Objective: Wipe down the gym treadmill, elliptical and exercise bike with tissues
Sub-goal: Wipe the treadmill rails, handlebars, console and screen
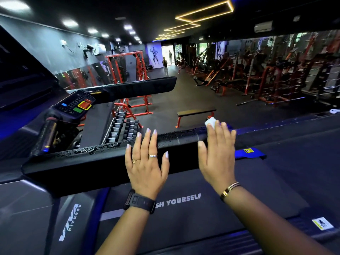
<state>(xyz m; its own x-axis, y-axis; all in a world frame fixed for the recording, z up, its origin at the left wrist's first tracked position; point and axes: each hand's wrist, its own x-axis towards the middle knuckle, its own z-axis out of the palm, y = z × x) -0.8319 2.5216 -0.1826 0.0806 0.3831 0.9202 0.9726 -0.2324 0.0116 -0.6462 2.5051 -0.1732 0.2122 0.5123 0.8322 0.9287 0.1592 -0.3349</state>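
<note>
We've L grip (145, 162) flat on wet treadmill handrail (82, 162) mid-frame; R grip (217, 153), fingers straight, presses tissue (210, 122) at rail's far edge.

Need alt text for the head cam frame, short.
A person's right hand presses a white tissue onto the wet black handrail of a treadmill, while the left hand rests flat beside it. Behind lie a dumbbell rack, a flat bench and red weight machines.
</note>
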